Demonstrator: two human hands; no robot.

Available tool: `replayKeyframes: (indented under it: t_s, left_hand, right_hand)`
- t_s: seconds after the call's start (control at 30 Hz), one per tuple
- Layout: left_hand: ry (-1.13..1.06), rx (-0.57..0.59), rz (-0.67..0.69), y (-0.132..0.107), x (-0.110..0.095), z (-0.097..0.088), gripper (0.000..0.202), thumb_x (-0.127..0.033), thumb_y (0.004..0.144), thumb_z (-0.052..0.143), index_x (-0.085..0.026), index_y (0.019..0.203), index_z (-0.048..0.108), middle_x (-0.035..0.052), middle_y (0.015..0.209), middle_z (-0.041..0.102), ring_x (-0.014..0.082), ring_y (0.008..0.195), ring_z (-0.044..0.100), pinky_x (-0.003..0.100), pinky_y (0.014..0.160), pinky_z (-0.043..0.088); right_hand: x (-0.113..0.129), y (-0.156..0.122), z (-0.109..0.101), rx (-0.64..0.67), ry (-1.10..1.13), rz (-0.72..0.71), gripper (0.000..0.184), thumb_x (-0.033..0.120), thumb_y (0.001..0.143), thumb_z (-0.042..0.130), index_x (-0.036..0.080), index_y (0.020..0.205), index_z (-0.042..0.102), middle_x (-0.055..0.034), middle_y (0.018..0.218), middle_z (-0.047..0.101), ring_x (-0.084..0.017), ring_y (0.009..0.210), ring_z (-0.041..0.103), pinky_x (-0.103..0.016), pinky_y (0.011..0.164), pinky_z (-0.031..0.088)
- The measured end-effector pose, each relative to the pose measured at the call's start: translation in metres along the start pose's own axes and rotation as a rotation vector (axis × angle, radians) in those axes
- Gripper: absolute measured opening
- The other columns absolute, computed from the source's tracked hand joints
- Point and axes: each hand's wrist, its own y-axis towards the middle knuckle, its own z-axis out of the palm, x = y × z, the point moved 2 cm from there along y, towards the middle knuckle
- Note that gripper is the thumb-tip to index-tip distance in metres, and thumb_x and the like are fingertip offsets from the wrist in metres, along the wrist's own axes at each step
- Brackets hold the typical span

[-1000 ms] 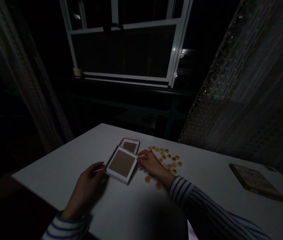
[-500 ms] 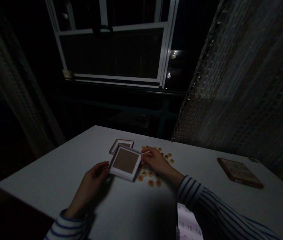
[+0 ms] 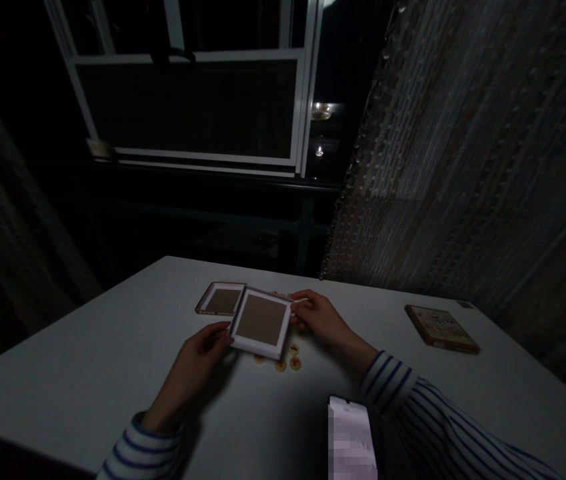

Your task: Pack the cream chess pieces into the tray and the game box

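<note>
Between my two hands is a shallow square box tray (image 3: 261, 319) with a white rim and a brown inside facing me, held tilted above the white table. My left hand (image 3: 201, 353) grips its lower left edge. On the upper right edge, my right hand (image 3: 320, 320) pinches the rim with thumb and fingers. Round wooden Chinese chess pieces (image 3: 295, 363) with red and dark marks lie on the table beneath, many hidden by the tray and my right hand. Behind the tray to the left rests a second shallow box part (image 3: 210, 310) with a reddish edge.
A flat brown box with a printed top (image 3: 441, 328) lies on the right of the white table (image 3: 127, 360). A lit phone (image 3: 350, 433) is near me, by my right sleeve. Beyond the table are a dark window (image 3: 187, 107) and a bead curtain (image 3: 437, 153).
The view has turned a little to the right. The tray in my hands has shifted right of the second box part, uncovering more of it and covering more chess pieces.
</note>
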Motion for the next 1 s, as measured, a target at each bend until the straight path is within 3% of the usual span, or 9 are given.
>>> replayKeyframes:
  t_s: [0.3, 0.67, 1.0]
  left_hand:
    - [-0.005, 0.040, 0.021, 0.008, -0.005, 0.033, 0.045, -0.036, 0.067, 0.059, -0.011, 0.104, 0.056, 0.0083, 0.095, 0.065, 0.0195, 0.089, 0.060, 0.032, 0.083, 0.045]
    - [-0.174, 0.076, -0.032, 0.015, -0.020, 0.069, 0.051, -0.036, 0.062, 0.063, -0.010, 0.105, 0.054, 0.0091, 0.094, 0.065, 0.0198, 0.087, 0.061, 0.030, 0.079, 0.047]
    - [-0.200, 0.086, -0.078, 0.013, -0.033, 0.103, 0.047, -0.035, 0.065, 0.062, -0.011, 0.104, 0.055, 0.0076, 0.092, 0.066, 0.0187, 0.085, 0.061, 0.031, 0.078, 0.047]
  right_hand:
    - [-0.001, -0.014, -0.035, -0.075, 0.004, -0.044, 0.022, 0.023, 0.072, 0.054, 0.015, 0.093, 0.051, 0.0022, 0.060, 0.058, -0.009, 0.053, 0.055, -0.019, 0.046, 0.041]
    - [-0.003, -0.033, -0.071, -0.158, 0.017, -0.031, 0.040, 0.027, 0.069, 0.058, 0.017, 0.106, 0.048, -0.0024, 0.081, 0.062, -0.013, 0.069, 0.060, -0.022, 0.053, 0.044]
    - [-0.015, -0.053, -0.100, -0.195, 0.002, -0.036, 0.045, 0.029, 0.068, 0.058, 0.017, 0.110, 0.046, -0.0045, 0.087, 0.064, -0.013, 0.069, 0.059, -0.023, 0.054, 0.043]
